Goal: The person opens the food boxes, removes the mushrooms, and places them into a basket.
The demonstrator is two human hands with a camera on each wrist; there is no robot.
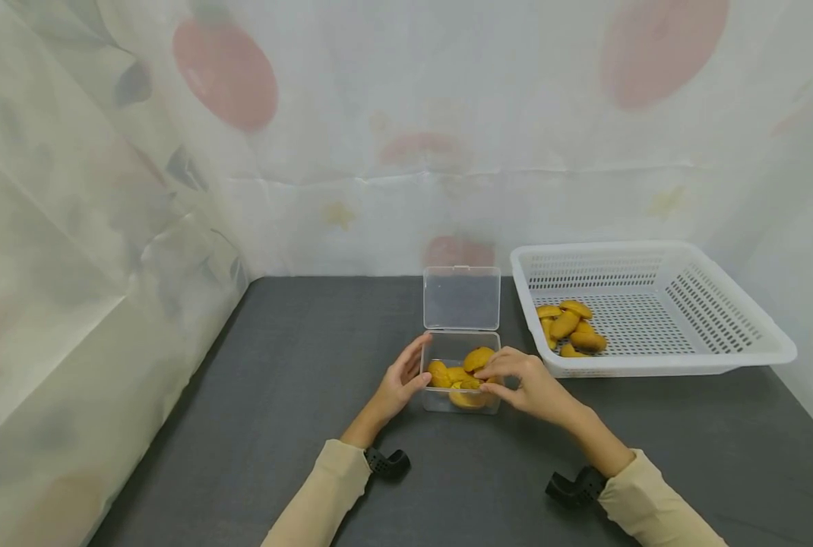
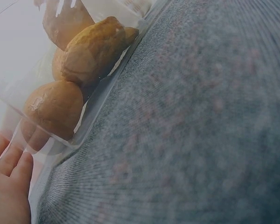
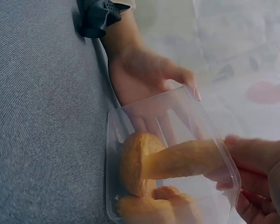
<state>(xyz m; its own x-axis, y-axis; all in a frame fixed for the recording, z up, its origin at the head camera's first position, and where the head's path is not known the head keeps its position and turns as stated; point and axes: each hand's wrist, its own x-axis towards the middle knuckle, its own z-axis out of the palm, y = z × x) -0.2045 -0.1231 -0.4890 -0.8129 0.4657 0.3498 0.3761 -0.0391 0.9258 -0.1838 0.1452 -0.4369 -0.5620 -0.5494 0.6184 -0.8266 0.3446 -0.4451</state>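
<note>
A clear plastic box with its lid swung up holds several yellow-brown mushrooms. My left hand touches the box's left wall with fairly straight fingers, the thumb near its front rim. From the right, my right hand reaches over the rim and pinches the stem of a mushroom, whose cap lies lower in the box. More mushrooms show through the clear wall in the left wrist view. The pinching fingertips are partly hidden by the box wall in the right wrist view.
A white perforated basket stands at the back right, with several more mushrooms at its left end. Behind the dark grey tabletop hangs a printed curtain; another sheet borders the left side. Each wrist wears a black band.
</note>
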